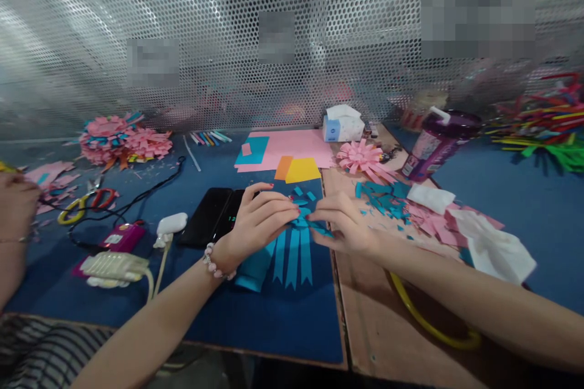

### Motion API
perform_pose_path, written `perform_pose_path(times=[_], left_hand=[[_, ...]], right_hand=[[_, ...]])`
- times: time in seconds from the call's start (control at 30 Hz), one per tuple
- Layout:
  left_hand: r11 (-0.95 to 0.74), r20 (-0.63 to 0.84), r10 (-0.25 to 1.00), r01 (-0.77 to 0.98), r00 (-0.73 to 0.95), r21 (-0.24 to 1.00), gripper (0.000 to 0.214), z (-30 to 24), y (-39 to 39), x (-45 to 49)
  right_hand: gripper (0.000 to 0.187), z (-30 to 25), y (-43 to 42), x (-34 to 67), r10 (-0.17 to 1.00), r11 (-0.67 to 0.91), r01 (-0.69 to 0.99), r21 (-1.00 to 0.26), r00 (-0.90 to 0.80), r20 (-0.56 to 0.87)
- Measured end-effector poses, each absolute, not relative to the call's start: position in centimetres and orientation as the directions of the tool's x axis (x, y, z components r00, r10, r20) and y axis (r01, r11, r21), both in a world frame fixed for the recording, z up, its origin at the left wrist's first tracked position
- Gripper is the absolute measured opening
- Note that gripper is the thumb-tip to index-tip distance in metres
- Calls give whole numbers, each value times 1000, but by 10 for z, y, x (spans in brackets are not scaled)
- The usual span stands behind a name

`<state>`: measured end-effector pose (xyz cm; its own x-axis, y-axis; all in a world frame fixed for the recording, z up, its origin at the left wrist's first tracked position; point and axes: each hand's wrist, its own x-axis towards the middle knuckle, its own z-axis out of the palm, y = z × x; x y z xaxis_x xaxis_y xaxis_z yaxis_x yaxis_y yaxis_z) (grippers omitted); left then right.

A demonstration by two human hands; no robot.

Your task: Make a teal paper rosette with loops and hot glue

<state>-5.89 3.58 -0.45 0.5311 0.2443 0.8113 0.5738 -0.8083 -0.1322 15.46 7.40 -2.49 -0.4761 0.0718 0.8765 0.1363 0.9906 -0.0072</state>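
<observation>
A blue paper flower with notched tails (293, 255) lies on the blue tabletop between my hands. My left hand (262, 219) reaches in from the left, its fingertips pressed on the flower's top part, one finger lifted higher. From the right, my right hand (342, 223) pinches a blue strip at the flower's other side. Small blue paper bits (298, 191) lie just beyond the fingertips. Rolled blue paper (250, 270) sits partly under my left wrist. The flower's centre is mostly covered by my fingers.
Behind are pink sheets (296, 147), a yellow card (303, 171), a tissue box (343, 124) and a finished pink flower (362, 159). A purple cup (438, 146) stands right. Left are a black phone (207, 216), a power strip (115, 265), scissors (73, 209) and another person's arm (13, 237).
</observation>
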Motion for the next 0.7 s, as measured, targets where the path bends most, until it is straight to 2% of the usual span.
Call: perform_pose_path(times=[0.17, 0.27, 0.47, 0.6, 0.7], left_hand=[[-812, 815, 223, 564, 535, -148, 17, -7, 37, -60], [-826, 836, 195, 545, 513, -142, 16, -3, 33, -58], [-899, 882, 204, 438, 425, -3, 8, 12, 17, -48], [-922, 885, 203, 387, 419, 28, 7, 15, 11, -45], [-931, 876, 207, 363, 437, 38, 8, 15, 8, -45]], right_hand=[[22, -27, 76, 155, 53, 992, 125, 8, -477, 877], [24, -24, 75, 154, 3, 995, 91, 44, -467, 884], [25, -3, 62, 153, -90, 995, 0, 100, -441, 893], [21, 3, 50, 152, -117, 993, -66, 99, -376, 919], [21, 5, 45, 152, -117, 993, -78, 94, -391, 913]])
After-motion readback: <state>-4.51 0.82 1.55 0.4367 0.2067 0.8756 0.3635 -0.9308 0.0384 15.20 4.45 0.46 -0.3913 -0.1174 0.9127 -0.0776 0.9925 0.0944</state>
